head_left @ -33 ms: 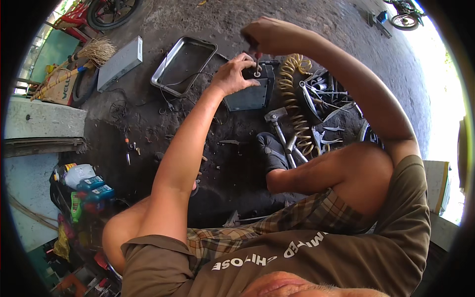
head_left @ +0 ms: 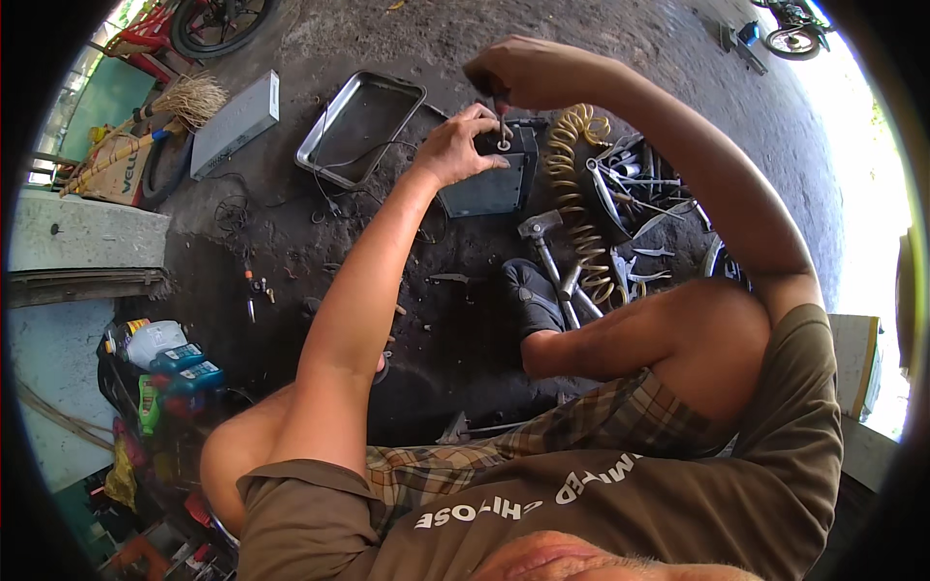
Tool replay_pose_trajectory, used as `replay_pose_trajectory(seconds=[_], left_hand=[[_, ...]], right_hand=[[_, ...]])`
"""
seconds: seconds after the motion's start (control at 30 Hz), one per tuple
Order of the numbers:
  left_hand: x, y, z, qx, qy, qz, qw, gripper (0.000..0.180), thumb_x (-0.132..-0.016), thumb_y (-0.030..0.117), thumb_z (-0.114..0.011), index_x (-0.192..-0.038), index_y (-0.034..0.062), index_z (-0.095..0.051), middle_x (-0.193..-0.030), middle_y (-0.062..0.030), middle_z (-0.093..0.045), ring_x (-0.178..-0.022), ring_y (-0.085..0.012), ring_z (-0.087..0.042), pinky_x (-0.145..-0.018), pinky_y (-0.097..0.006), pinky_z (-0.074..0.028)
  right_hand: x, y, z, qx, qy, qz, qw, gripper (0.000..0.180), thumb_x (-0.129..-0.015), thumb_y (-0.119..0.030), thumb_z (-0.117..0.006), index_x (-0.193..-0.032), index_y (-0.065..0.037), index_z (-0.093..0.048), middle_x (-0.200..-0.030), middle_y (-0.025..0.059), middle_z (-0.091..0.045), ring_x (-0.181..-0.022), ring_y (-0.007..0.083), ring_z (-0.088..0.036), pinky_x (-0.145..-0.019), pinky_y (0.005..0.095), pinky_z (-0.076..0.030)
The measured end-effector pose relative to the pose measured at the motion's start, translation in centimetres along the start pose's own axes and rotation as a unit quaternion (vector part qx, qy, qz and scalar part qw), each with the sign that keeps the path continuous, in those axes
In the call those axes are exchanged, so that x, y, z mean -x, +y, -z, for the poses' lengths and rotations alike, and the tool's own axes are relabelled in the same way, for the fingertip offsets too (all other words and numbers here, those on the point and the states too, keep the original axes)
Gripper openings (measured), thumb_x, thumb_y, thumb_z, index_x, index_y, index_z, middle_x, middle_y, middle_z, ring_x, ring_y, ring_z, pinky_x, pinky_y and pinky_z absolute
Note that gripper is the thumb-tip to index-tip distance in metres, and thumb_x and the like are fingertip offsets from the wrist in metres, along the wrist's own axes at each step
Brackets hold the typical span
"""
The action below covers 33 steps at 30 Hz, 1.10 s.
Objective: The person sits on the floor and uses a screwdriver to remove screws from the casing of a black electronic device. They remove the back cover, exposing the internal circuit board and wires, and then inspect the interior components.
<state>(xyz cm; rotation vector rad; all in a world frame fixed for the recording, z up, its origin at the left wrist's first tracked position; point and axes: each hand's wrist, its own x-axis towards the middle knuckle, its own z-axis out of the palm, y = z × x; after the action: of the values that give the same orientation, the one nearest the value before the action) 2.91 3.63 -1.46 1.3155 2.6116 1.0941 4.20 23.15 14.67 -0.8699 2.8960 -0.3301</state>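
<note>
My right hand (head_left: 518, 73) is closed around the handle of what looks like a screwdriver (head_left: 503, 118), held upright above a grey metal box (head_left: 484, 189). Its shaft runs down to a small round metal piece (head_left: 504, 145) at the top of the box. Against the box's upper left side rests my left hand (head_left: 460, 150), thumb and fingers spread to either side of the shaft. The fingers wrapped round the handle hide most of it.
Left of the box lie a metal tray (head_left: 334, 169) and a thin cable. To the right are a coiled yellow air hose (head_left: 560, 169), a hammer (head_left: 540, 228), pliers (head_left: 630, 274) and a pan of tools (head_left: 630, 184). Bottles (head_left: 184, 373) stand at lower left.
My right hand has turned slightly on the handle, its knuckles shifting a little to the left. My left hand and the box stay in place.
</note>
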Motion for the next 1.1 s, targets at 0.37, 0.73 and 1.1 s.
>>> replay_pose_trajectory(seconds=[0.37,0.73,1.1], left_hand=[[0.2,0.2,0.1,-0.006,0.003,0.004,1.000,0.048,-0.072,0.025,-0.098,-0.115,0.0213,-0.077,-0.124,0.0008,-0.070,-0.122,-0.0272,-0.069,-0.104,-0.043,-0.057],[0.0,0.5,0.1,0.001,-0.001,0.017,1.000,0.048,-0.072,0.025,-0.098,-0.115,0.0215,-0.078,-0.125,-0.0004,-0.070,-0.121,-0.0278,-0.070,-0.103,-0.043,-0.057],[0.2,-0.5,0.0,0.004,0.027,-0.029,0.999,0.039,-0.072,0.026,-0.098,-0.104,0.0128,-0.078,-0.117,-0.0037,-0.073,-0.117,-0.0296,-0.071,-0.100,-0.043,-0.057]], right_hand=[[1.1,-3.3,1.4,-0.016,0.003,-0.044,0.999,0.032,-0.083,-0.021,-0.085,-0.101,0.000,-0.069,-0.099,0.0185,-0.075,-0.101,0.0353,-0.073,-0.088,0.0463,-0.055],[0.6,-0.9,0.8,0.011,-0.032,-0.015,0.999,0.023,-0.082,-0.011,-0.081,-0.096,0.003,-0.070,-0.096,0.0181,-0.074,-0.103,0.0345,-0.072,-0.089,0.0481,-0.054],[0.8,-1.3,0.6,-0.024,-0.001,-0.020,1.000,0.021,-0.085,-0.013,-0.081,-0.098,0.001,-0.071,-0.099,0.0168,-0.075,-0.101,0.0357,-0.072,-0.088,0.0485,-0.055]])
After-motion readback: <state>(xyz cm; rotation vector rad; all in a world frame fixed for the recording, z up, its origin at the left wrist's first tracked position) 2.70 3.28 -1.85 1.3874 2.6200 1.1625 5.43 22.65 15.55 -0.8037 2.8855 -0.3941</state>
